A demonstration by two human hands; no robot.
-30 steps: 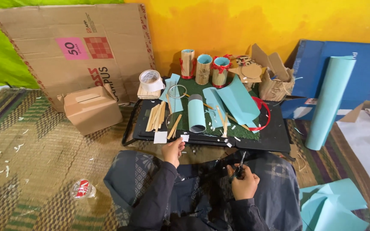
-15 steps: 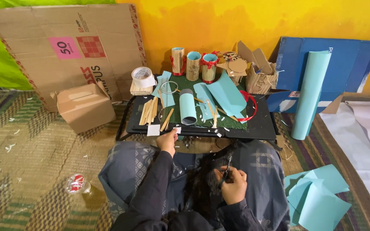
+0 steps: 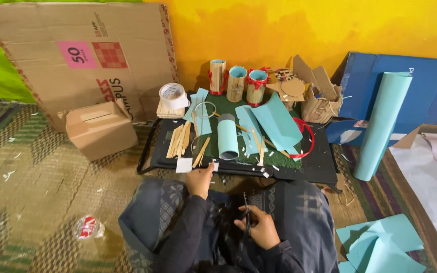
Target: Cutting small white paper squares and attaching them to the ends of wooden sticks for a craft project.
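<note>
Reaching forward since half a second ago, left hand [image 3: 199, 179] now pinches a small white paper scrap [image 3: 214, 166] at the near edge of the low black counter [image 3: 324, 162]; right hand [image 3: 260, 227] stays closed around dark scissors [image 3: 247, 215] over the lap, ready for cutting

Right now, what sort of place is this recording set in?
Probably a home craft corner on the floor: a woven mat, a low black table strewn with wooden sticks and light-blue paper, and a flattened cardboard box against a yellow wall.
</note>
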